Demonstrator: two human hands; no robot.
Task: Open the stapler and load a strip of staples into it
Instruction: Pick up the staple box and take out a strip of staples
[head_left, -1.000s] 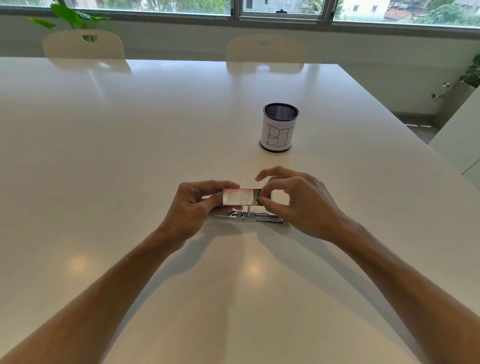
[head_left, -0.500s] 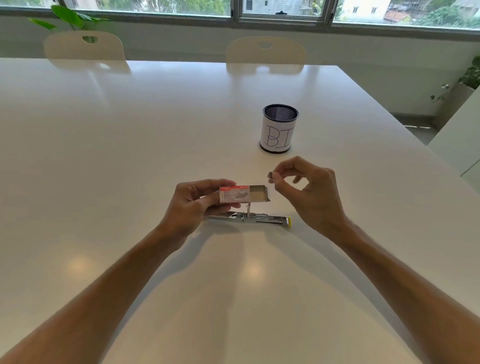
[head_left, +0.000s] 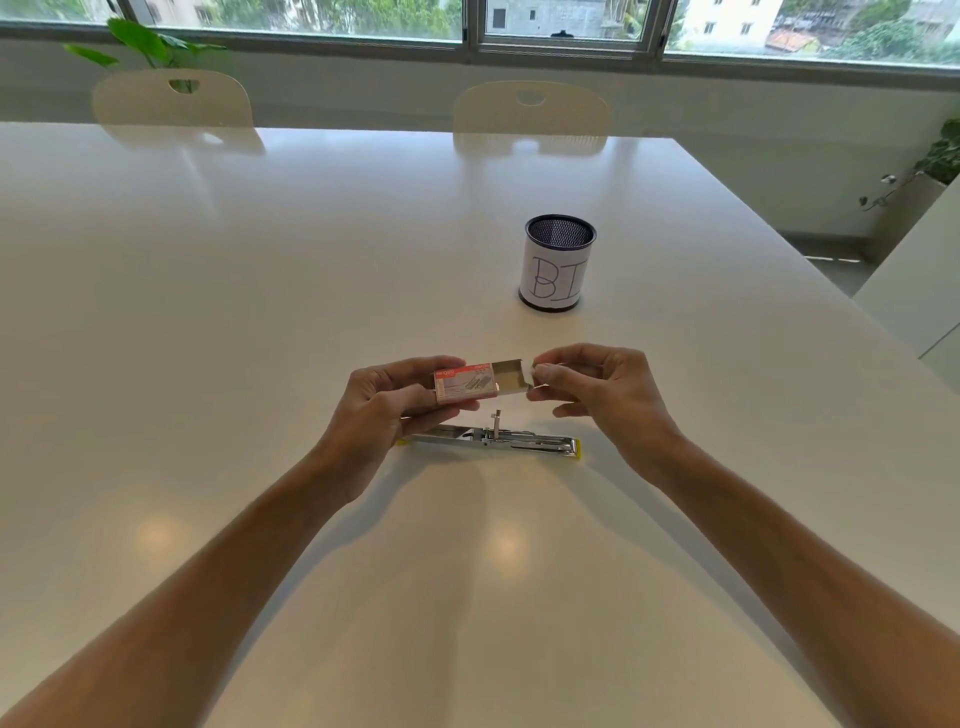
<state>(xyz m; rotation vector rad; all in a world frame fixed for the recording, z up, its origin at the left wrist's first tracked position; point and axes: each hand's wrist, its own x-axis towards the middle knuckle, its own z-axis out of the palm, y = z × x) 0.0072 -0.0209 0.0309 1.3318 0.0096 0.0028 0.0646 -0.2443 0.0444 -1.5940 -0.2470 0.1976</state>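
Left hand (head_left: 384, 410) grips the staple box (head_left: 464, 383) by its red sleeve, thumb on top, fingers curled under. It's held above the bench (head_left: 260, 291), not touching it. The inner tray (head_left: 511, 376) is slid out to the right, open side up; can't tell what's in it.

Right hand (head_left: 597, 387): thumb and index pinched together just off the tray's right end. Something small and thin sits in that pinch, too small to tell if it's a staple strip. The other fingers are loosely curled.

Stapler (head_left: 493, 441) lies flat on the bench just below the box, between my wrists, opened out full length. Metal rail faces up, yellow shows at both ends, and a small metal part stands upright near the middle. Neither hand touches it.

Mesh cup (head_left: 558, 262) with a paper wrap marked "BI" stands well behind the hands, to the right. Two chairs (head_left: 530, 111) at the far edge.
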